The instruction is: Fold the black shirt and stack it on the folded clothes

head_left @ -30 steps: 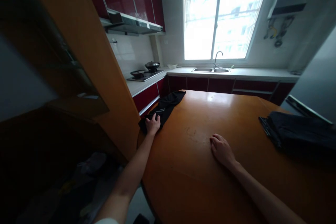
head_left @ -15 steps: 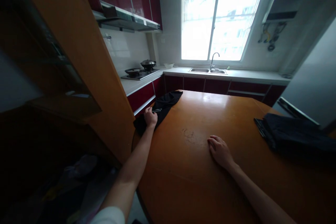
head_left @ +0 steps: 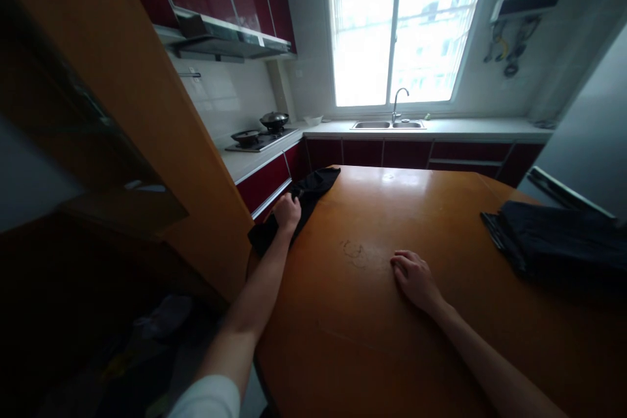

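Gripping a black garment [head_left: 313, 187], left hand [head_left: 287, 212] curled; right hand [head_left: 415, 277] flat.

The person wears a short white sleeve [head_left: 208, 398] on the left arm, while both forearms, the left hand [head_left: 287, 212] and right hand [head_left: 414, 277] are bare.

Black garment [head_left: 307, 199]: a dark, limp piece of cloth lying crumpled along the far left edge of the table [head_left: 382, 313], one end spread flat on the tabletop, the other drooping over the rim. The left hand [head_left: 287, 212] rests upon its middle.
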